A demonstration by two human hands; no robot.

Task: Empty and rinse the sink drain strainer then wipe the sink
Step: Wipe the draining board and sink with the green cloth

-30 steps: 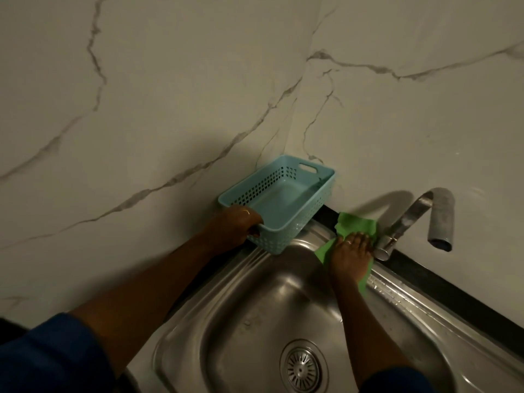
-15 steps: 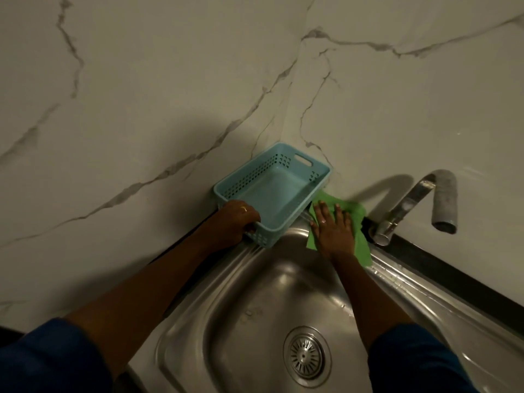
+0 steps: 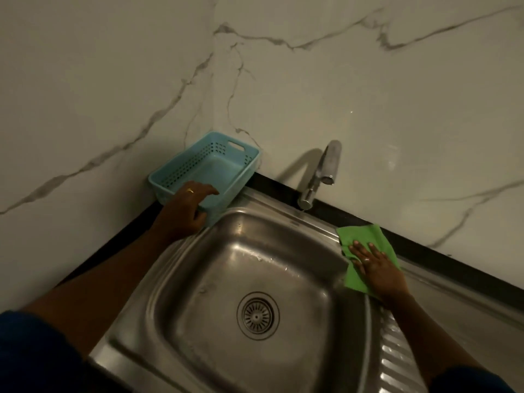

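**Head view: green cloth [image 3: 365, 236] flat on the sink's [image 3: 198, 265] right rim**

We press our right hand [image 3: 374, 268] flat, fingers spread, on the cloth at right centre, hiding its lower part. Our left hand [image 3: 184, 214] grips the blue basket's [image 3: 209, 165] near rim. Dim light; the strainer [image 3: 258, 315] sits in the drain, the tap [image 3: 320, 177] behind.

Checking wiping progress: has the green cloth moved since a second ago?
Yes. The green cloth was left of the faucet base, beside the blue basket; now it lies right of the faucet on the sink rim, under the right hand.
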